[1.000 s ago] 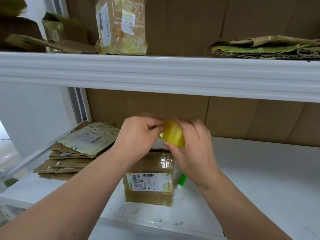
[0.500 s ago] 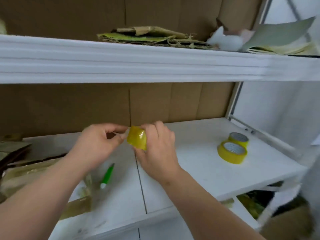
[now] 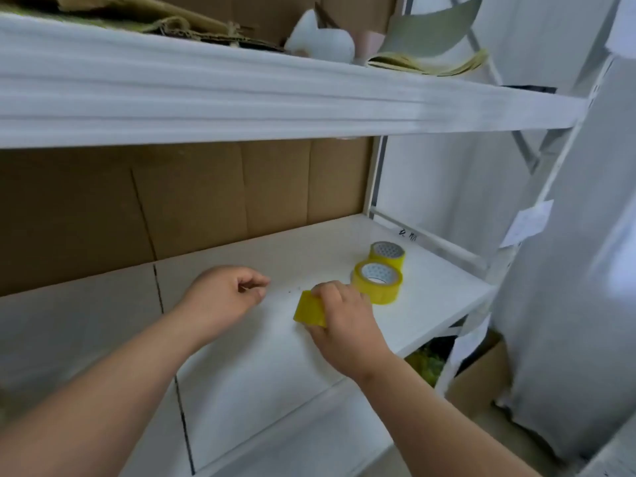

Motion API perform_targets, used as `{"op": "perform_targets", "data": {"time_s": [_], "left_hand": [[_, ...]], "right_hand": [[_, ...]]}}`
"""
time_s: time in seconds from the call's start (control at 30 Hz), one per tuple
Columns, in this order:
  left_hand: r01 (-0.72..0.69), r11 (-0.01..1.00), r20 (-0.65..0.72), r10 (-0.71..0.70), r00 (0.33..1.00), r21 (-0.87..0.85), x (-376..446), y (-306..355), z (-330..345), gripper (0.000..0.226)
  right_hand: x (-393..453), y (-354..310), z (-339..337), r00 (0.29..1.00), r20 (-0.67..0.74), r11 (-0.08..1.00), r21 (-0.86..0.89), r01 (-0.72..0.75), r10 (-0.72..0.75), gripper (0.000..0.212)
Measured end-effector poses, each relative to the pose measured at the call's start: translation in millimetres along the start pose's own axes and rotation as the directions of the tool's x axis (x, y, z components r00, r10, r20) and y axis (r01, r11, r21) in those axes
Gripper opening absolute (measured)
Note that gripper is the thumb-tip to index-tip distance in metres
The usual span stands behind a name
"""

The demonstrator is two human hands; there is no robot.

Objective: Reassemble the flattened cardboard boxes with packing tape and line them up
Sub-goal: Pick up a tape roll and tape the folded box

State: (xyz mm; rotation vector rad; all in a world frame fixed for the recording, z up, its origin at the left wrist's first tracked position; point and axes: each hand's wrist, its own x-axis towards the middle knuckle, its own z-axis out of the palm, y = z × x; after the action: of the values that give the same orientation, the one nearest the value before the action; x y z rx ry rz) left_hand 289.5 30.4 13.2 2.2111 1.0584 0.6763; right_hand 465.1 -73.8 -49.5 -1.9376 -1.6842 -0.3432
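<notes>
- The fingers (image 3: 253, 287) of the left hand (image 3: 223, 297) are loosely curled, tips close to the thumb, with nothing between them; the hand hovers over the white shelf board (image 3: 241, 366), bare forearm reaching in from the lower left.
- Behind that hand, a brown corrugated cardboard sheet (image 3: 192, 201) lines the back of the shelf bay, with upright creases showing in it.
- A dark seam runs front to back across the shelf board just left of the left wrist.
- The right hand (image 3: 344, 321), a little apart from the left, has its fingers wrapped over a small roll of yellow packing tape (image 3: 309, 309); the roll sticks out on the hand's left side, low over the shelf board. I cannot tell whether it touches the board.
- Just beyond the right hand's knuckles a fuller yellow tape roll with a grey honeycomb core (image 3: 378, 282) lies flat on the shelf.
- A second yellow tape roll of the same kind (image 3: 387, 254) lies flat directly behind it, touching or nearly so, near the shelf's right rear corner.
- Overhead, the white upper shelf (image 3: 275, 98) carries flattened brown cardboard pieces (image 3: 155, 12) at the left, a crumpled white object (image 3: 320, 39) in the middle, and a stack of pale yellow sheets (image 3: 430, 63) to the right.
- Far right, white paper slips (image 3: 526, 222) hang on the white metal upright.
- Below the shelf's right end, an open brown cardboard box (image 3: 481, 373) stands on the floor.
</notes>
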Motion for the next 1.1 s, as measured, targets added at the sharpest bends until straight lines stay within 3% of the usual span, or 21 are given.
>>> {"op": "perform_targets", "data": {"time_s": [0.23,0.37,0.6,0.73,0.8,0.9,0.97,1.03,1.1], "left_hand": [[-0.024,0.998,0.105,0.019,0.994,0.055,70.1,36.1,77.7,0.022],[-0.029,0.993,0.142,0.013,0.99,0.113,114.9,64.8,138.8,0.03],[0.045,0.958,0.364,-0.151,0.919,0.283,146.9,71.2,199.6,0.053],[0.262,0.96,0.295,-0.279,0.914,0.098,159.5,58.6,213.9,0.037],[0.348,0.938,0.233,-0.339,0.912,0.001,163.6,56.6,217.2,0.025],[0.416,0.906,0.214,-0.393,0.894,-0.074,166.3,57.1,218.5,0.036],[0.43,0.898,0.256,-0.395,0.882,-0.098,167.2,59.2,220.4,0.039],[0.427,0.891,0.281,-0.375,0.883,-0.155,166.3,61.6,221.4,0.022],[0.427,0.879,0.271,-0.366,0.89,-0.212,165.5,60.3,221.1,0.021]], "right_hand": [[8.0,102.2,-47.3,0.984,0.09,0.987,-0.054,-0.15,0.154,0.052],[15.4,177.0,-69.9,0.974,0.137,0.981,-0.107,-0.164,0.178,0.045],[36.7,278.0,-30.8,0.987,0.078,0.951,-0.288,-0.11,0.138,0.052],[39.5,296.3,0.2,0.978,0.166,0.959,-0.273,-0.075,0.124,0.052],[45.0,299.3,5.8,0.969,0.219,0.961,-0.272,-0.055,0.117,0.04],[60.1,298.4,8.4,0.972,0.192,0.971,-0.223,-0.091,0.135,0.028],[69.7,295.5,11.2,0.982,0.18,0.986,-0.166,-0.023,0.053,0.034],[76.5,291.1,15.7,0.969,0.235,0.991,-0.092,0.102,-0.078,0.042],[85.0,287.7,18.7,0.949,0.283,0.986,-0.053,0.159,-0.138,0.052]]}}
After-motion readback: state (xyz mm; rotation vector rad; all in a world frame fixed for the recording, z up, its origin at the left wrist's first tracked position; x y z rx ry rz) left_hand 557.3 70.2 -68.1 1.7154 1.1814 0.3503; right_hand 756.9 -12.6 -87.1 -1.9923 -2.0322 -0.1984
